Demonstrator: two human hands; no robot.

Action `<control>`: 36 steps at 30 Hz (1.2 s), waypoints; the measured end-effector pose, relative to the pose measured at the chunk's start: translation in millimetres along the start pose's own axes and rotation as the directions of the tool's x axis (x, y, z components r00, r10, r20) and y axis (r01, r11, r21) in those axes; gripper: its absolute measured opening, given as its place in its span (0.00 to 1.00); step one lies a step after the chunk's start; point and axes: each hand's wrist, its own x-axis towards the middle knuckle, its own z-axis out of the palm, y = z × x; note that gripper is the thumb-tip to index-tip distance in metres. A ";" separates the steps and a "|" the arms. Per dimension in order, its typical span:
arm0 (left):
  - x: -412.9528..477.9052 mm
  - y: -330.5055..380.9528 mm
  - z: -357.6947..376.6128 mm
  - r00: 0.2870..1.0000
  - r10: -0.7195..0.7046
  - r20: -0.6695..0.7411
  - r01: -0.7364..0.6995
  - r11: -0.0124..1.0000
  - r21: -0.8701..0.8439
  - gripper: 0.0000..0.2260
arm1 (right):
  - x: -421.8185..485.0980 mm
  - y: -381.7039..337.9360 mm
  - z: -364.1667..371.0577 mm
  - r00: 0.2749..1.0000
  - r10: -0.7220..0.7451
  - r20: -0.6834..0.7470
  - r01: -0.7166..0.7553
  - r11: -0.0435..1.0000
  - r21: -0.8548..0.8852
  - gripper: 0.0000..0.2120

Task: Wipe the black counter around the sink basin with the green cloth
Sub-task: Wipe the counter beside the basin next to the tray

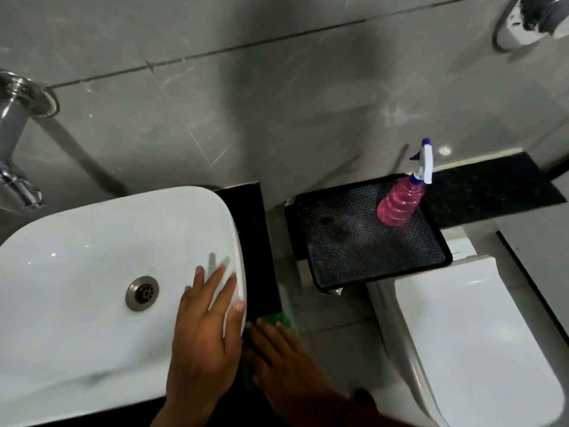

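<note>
Green cloth shows only as two scraps from where I watch: a bright patch past the fingertips of my right hand and a thin sliver near its palm, the rest buried under that hand on the narrow black counter strip just right of the white sink basin. The right hand lies flat with fingers stretched out, pressing down on the cloth; it is blurred, so I cannot tell how the thumb sits. My left hand is spread wide over the basin's right rim, fingers draped on the inner wall, wrist cut off by the bottom edge. A chrome tap is clipped at the left edge. Further right, a pink spray bottle stands on a dark patterned tray, beside a white toilet lid.
</note>
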 end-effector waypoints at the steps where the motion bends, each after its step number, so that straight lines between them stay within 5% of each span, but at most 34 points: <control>1: -0.6 0.5 0.0 1.000 -0.002 -0.001 0.002 1.000 0.001 0.22 | -11.8 -8.9 2.4 0.999 -0.010 0.033 0.011 1.000 -0.012 0.28; 6: -1.2 -0.5 -0.8 1.000 0.001 -0.006 -0.001 1.000 -0.008 0.22 | 2.8 13.1 -15.1 0.999 0.032 -0.026 -0.034 0.998 -0.046 0.29; 19: 2.7 -1.1 -3.0 1.000 0.010 -0.014 -0.011 0.999 -0.036 0.20 | 240.9 138.9 -102.0 0.991 0.134 -0.001 -0.134 0.990 -0.034 0.28; 27: -1.7 -1.2 -4.7 0.999 0.019 0.033 -0.019 1.000 -0.007 0.21 | 89.3 57.5 -55.6 0.980 0.193 -0.057 -0.190 0.981 0.049 0.29; 36: 1.2 0.1 -7.6 0.996 0.002 0.084 0.008 0.993 -0.118 0.20 | -3.4 -151.3 23.2 0.975 0.171 -0.139 -0.132 0.958 0.254 0.26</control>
